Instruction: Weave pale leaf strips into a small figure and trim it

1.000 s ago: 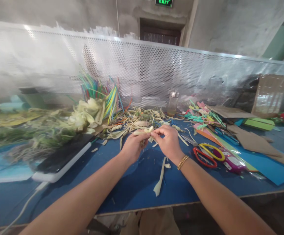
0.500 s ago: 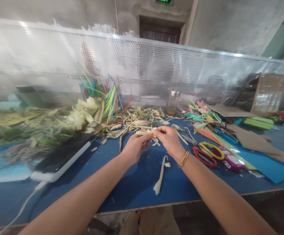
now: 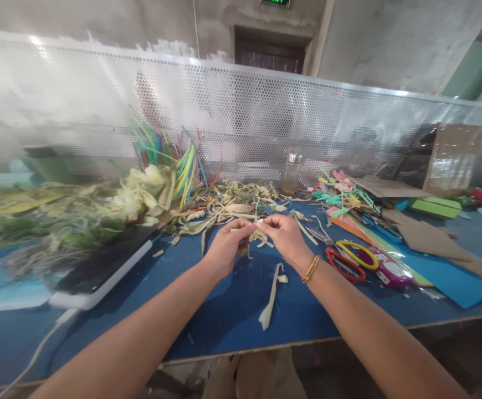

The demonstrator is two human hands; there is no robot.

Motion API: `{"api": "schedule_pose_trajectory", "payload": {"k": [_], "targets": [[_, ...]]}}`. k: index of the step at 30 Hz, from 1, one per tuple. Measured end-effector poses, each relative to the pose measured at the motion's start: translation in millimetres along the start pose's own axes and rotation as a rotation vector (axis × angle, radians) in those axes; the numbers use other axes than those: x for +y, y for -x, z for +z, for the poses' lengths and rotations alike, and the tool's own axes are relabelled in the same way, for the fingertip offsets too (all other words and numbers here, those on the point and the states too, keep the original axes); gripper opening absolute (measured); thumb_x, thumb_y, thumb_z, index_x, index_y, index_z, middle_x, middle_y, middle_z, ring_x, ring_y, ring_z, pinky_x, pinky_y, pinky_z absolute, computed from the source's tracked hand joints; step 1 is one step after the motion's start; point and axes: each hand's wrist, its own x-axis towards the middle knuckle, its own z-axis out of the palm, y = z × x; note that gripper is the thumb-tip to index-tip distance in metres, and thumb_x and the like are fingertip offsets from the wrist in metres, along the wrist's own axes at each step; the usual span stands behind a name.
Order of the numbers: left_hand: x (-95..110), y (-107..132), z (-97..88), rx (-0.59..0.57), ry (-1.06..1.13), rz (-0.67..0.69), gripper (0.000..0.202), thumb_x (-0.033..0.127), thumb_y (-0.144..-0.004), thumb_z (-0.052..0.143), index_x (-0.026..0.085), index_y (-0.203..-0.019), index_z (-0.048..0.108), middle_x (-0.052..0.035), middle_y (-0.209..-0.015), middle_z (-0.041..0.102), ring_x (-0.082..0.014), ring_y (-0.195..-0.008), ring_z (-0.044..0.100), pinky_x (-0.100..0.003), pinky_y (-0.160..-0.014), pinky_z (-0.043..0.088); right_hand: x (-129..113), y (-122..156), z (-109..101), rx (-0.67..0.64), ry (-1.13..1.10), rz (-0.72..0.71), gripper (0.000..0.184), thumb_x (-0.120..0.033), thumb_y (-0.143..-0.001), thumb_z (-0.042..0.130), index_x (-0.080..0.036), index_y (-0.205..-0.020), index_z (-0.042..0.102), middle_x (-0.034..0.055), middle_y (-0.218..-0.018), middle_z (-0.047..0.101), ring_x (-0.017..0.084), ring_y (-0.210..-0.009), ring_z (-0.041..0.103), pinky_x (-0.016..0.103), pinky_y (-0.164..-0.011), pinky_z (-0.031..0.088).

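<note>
My left hand (image 3: 225, 248) and my right hand (image 3: 286, 238) meet over the blue table (image 3: 232, 310), both pinched on a pale dried leaf strip (image 3: 254, 228) held between their fingertips. A gold bracelet (image 3: 309, 269) circles my right wrist. Below the hands a loose pale strip (image 3: 271, 296) lies on the table. Behind them spreads a pile of dried leaf strips (image 3: 232, 208).
Red and yellow scissors (image 3: 349, 259) and a purple object (image 3: 386, 271) lie right of my right hand. Coloured straws (image 3: 174, 158), a small jar (image 3: 291, 173), coloured paper cut-outs (image 3: 341, 194) and cardboard (image 3: 432, 238) sit further back. A dark tablet (image 3: 100, 266) lies left. A perforated metal screen (image 3: 266, 116) backs the table.
My hands have drawn slightly closer together on the strip, with the fingertips shifting a little; the view has drifted slightly. Nothing else moved.
</note>
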Motion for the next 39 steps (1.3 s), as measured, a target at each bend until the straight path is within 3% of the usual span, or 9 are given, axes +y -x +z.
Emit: {"api": "schedule_pose_trajectory", "payload": {"k": [8, 17, 23, 25, 29, 32, 35, 39], "targets": [[1.3, -1.3, -0.9, 0.078, -0.099, 0.058, 0.024, 0.034, -0.066, 0.076, 0.016, -0.068, 0.059, 0.0042, -0.057, 0.049, -0.0074, -0.051, 0.043, -0.021, -0.049, 0.032, -0.4, -1.5, -2.4, -0.076, -0.012, -0.022, 0.018, -0.034, -0.071, 0.067, -0.017, -0.065, 0.063, -0.0027, -0.058, 0.053, 0.010, -0.055, 0.043, 0.024, -0.054, 0.035], [7.2, -1.0, -2.9, 0.061, -0.220, 0.089, 0.020, 0.029, -0.065, 0.077, 0.016, -0.066, 0.062, 0.0031, -0.060, 0.054, -0.0074, -0.056, 0.044, -0.021, -0.056, 0.035, 2.1, -1.7, -6.2, -0.150, 0.011, 0.004, 0.018, -0.033, -0.071, 0.066, -0.017, -0.065, 0.062, -0.0020, -0.059, 0.053, 0.010, -0.055, 0.042, 0.025, -0.054, 0.035], [8.9, -2.8, -5.3, 0.031, -0.022, -0.022, 0.025, 0.038, -0.069, 0.075, 0.018, -0.081, 0.068, -0.0005, -0.079, 0.063, -0.0107, -0.069, 0.057, -0.022, -0.062, 0.044, -2.7, -0.9, -6.4, -0.108, 0.010, 0.027, 0.021, -0.036, -0.071, 0.065, -0.017, -0.064, 0.060, -0.0028, -0.056, 0.052, 0.010, -0.053, 0.040, 0.024, -0.052, 0.033], [7.7, -2.8, -5.0, -0.024, 0.035, -0.083, 0.026, 0.038, -0.068, 0.076, 0.018, -0.083, 0.068, -0.0002, -0.078, 0.063, -0.0106, -0.068, 0.058, -0.022, -0.060, 0.044, -2.8, -0.7, -6.1, -0.084, 0.007, 0.014, 0.022, -0.037, -0.071, 0.065, -0.017, -0.064, 0.060, -0.0022, -0.058, 0.054, 0.010, -0.055, 0.043, 0.025, -0.054, 0.035], [4.2, -0.7, -1.9, -0.092, 0.043, -0.134, 0.027, 0.031, -0.062, 0.082, 0.016, -0.070, 0.061, 0.0019, -0.065, 0.058, -0.0103, -0.065, 0.059, -0.020, -0.057, 0.042, -0.5, -0.7, -5.1, -0.050, 0.032, -0.020, 0.021, -0.037, -0.072, 0.064, -0.017, -0.066, 0.062, -0.0012, -0.061, 0.057, 0.012, -0.058, 0.047, 0.025, -0.058, 0.039], [3.7, 0.9, 0.5, 0.004, -0.013, -0.043, 0.029, 0.033, -0.061, 0.082, 0.018, -0.079, 0.065, 0.0038, -0.061, 0.057, -0.0081, -0.055, 0.053, -0.020, -0.052, 0.038, 2.2, -1.0, -4.7, -0.040, 0.037, -0.026, 0.022, -0.037, -0.073, 0.064, -0.017, -0.066, 0.061, -0.0014, -0.061, 0.057, 0.011, -0.057, 0.047, 0.025, -0.056, 0.038], [5.1, 1.5, 1.9, 0.102, -0.132, 0.114, 0.037, 0.035, -0.061, 0.082, 0.018, -0.092, 0.070, 0.0006, -0.068, 0.065, -0.0103, -0.060, 0.056, -0.021, -0.057, 0.041, 4.7, -1.5, -4.8, -0.038, 0.029, -0.008, 0.023, -0.039, -0.073, 0.064, -0.017, -0.065, 0.060, -0.0024, -0.057, 0.054, 0.010, -0.053, 0.044, 0.024, -0.052, 0.034], [5.4, 1.4, 2.5, 0.143, -0.221, 0.179, 0.030, 0.038, -0.062, 0.080, 0.017, -0.083, 0.073, -0.0029, -0.073, 0.069, -0.0137, -0.070, 0.060, -0.023, -0.062, 0.042, 6.6, -1.5, -4.7, -0.048, 0.022, -0.004, 0.023, -0.039, -0.072, 0.065, -0.017, -0.066, 0.060, -0.0027, -0.057, 0.053, 0.010, -0.053, 0.043, 0.024, -0.051, 0.033]]}}
